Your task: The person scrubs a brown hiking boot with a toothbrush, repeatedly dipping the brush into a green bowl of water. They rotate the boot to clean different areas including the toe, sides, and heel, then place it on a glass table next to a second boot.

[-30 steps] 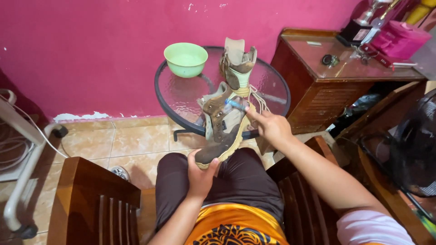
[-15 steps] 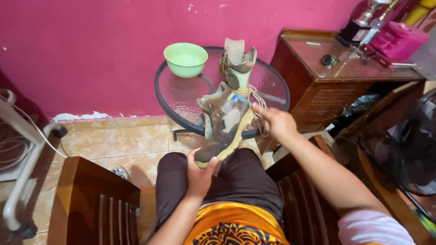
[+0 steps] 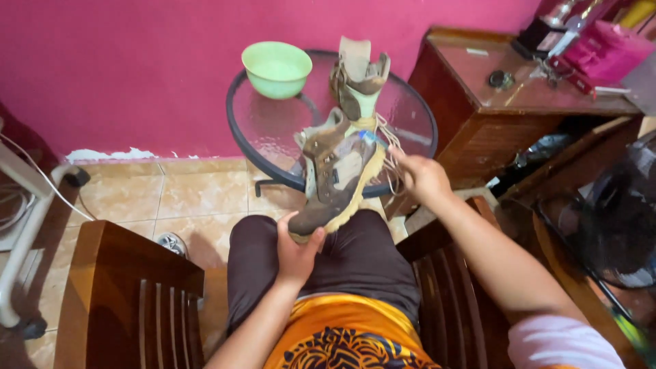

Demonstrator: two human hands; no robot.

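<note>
- A pale green plastic bowl [image 3: 277, 68] is seen on the round glass-topped table [image 3: 273, 130], left of the boot.
- The left hand [image 3: 298, 247] is closed around the toe of the worn brown leather boot with a yellow sole [image 3: 335, 174], which is held tilted above the lap.
- A second matching brown boot [image 3: 359, 78] is stood upright behind it.
- The right hand [image 3: 424, 176] is pinched shut on the pale laces [image 3: 391, 154], right of the boot.

The right hand [image 3: 422, 179] hides the laces' ends; the fan [image 3: 618, 219] is cut off.
</note>
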